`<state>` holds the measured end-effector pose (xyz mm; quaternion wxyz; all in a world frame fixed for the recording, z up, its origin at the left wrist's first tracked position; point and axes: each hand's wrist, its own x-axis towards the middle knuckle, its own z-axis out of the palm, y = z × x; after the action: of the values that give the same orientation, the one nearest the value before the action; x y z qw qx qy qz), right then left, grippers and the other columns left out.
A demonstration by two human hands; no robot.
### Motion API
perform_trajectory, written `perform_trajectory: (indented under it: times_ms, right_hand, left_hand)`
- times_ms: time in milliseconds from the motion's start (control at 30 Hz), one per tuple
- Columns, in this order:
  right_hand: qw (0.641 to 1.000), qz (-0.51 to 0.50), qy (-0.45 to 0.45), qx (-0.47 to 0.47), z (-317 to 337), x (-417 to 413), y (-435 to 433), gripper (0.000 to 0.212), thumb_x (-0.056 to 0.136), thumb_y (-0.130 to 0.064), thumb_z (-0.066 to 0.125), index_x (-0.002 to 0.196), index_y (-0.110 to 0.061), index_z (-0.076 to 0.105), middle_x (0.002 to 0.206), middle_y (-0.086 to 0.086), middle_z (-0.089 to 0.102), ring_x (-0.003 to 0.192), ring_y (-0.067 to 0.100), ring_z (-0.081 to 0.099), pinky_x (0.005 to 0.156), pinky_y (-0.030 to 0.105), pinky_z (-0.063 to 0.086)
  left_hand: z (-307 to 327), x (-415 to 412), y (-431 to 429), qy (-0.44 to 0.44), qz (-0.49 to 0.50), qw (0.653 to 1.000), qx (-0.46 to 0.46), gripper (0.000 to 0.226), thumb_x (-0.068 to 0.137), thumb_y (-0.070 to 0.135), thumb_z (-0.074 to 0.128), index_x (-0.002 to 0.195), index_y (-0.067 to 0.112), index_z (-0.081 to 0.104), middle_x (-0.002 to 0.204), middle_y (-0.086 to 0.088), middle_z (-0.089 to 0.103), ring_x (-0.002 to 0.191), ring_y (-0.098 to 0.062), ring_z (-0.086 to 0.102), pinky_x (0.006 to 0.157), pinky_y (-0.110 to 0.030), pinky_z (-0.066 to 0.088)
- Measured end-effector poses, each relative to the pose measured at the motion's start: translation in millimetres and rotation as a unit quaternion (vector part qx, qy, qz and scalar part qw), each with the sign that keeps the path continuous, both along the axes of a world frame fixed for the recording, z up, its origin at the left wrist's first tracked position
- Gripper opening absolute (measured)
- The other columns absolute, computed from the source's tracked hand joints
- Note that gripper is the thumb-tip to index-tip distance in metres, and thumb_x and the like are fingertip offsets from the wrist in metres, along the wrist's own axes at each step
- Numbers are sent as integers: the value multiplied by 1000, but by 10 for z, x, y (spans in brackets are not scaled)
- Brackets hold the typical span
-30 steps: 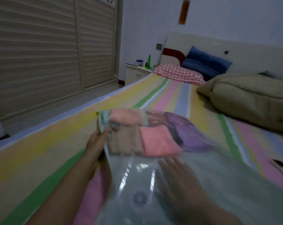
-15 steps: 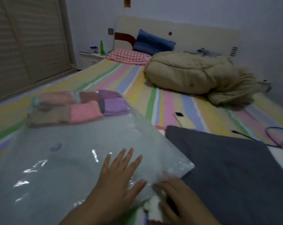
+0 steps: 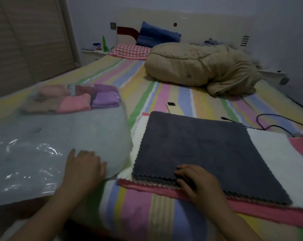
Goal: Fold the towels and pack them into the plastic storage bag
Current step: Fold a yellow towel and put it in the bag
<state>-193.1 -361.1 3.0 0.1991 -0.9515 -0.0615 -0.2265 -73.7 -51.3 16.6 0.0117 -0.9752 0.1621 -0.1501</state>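
Task part done: folded towels sit at the far end of the plastic storage bag. Flat stack left to fold: grey towel over white towel and pink towel. Left hand rests flat on the bag, fingers relaxed. Right hand bends its fingers onto the grey towel's near edge; cannot tell if it grips. Striped bed; beige quilt; slatted wardrobe.

Grey towel flat, perhaps stacked; bag alongside.
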Motion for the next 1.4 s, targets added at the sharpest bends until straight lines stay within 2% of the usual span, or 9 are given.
perform_trajectory:
  times_ms: [100,233,400,600,867,1033,1167,1267,1400]
  right_hand:
    - [998,-14,-45,-43,28,-58,-26,16,83,-32,57,92,-29,70,97,-12,70,87,9,65,65,25,52]
    - [994,-48,-52,-86,10,-144,-111,19,85,-31,51,90,-26,68,91,-6,69,79,18,67,48,35,52]
    - [989,-105,-37,-97,13,-254,-239,26,71,-15,55,90,-23,70,90,-3,69,74,23,66,51,35,52]
    - [988,-154,-4,-20,124,-370,-692,26,74,-4,75,95,-20,72,93,-1,71,82,22,67,66,32,52]
    - [977,-196,77,-27,168,-639,-1480,30,74,-5,76,97,-23,73,96,-3,69,94,23,61,69,29,42]
    - [969,-225,54,83,192,-716,-1820,21,83,-7,69,93,-26,72,97,-6,68,91,18,61,71,32,49]
    - [918,-212,-28,333,406,-616,-1904,17,90,-5,61,87,-21,69,86,-10,69,85,14,62,65,13,47]
    - [888,-206,-80,403,640,-523,-1832,11,93,-11,58,101,-9,66,87,-3,64,91,18,57,70,16,43]
    - [873,-194,-129,428,897,-552,-1754,22,95,-18,55,114,-10,64,91,-3,63,84,1,56,75,15,42]
  left_hand:
    - [103,-282,-475,-86,-141,978,-130,27,79,32,47,79,15,68,89,-4,68,78,-28,64,72,-38,49]
    - [166,-436,-1016,-31,-306,943,-129,23,80,41,59,83,19,62,100,5,63,90,-19,60,75,-34,47]
    - [69,-322,-1225,-7,-317,945,-86,31,71,53,57,85,26,62,87,10,63,78,-16,60,66,-30,46]
    - [115,-178,-1177,9,-272,949,-162,16,78,30,52,90,28,63,82,9,69,74,-17,65,58,-29,46]
    - [416,28,-1148,-91,-327,940,42,9,55,18,67,61,22,63,56,3,60,53,-25,59,50,-28,41]
    - [545,100,-1111,-12,-206,949,-237,14,69,23,61,77,26,72,73,7,69,71,-17,64,67,-32,47]
    - [583,342,-1136,160,-157,858,-463,29,85,4,66,73,29,73,68,23,68,73,5,60,68,-16,45]
    - [707,396,-1211,168,-142,784,-581,27,89,0,60,80,24,69,66,18,68,74,-2,61,67,-13,45]
    - [942,269,-1234,138,-169,742,-634,25,90,-3,56,85,20,65,64,24,68,66,9,62,63,-6,46]
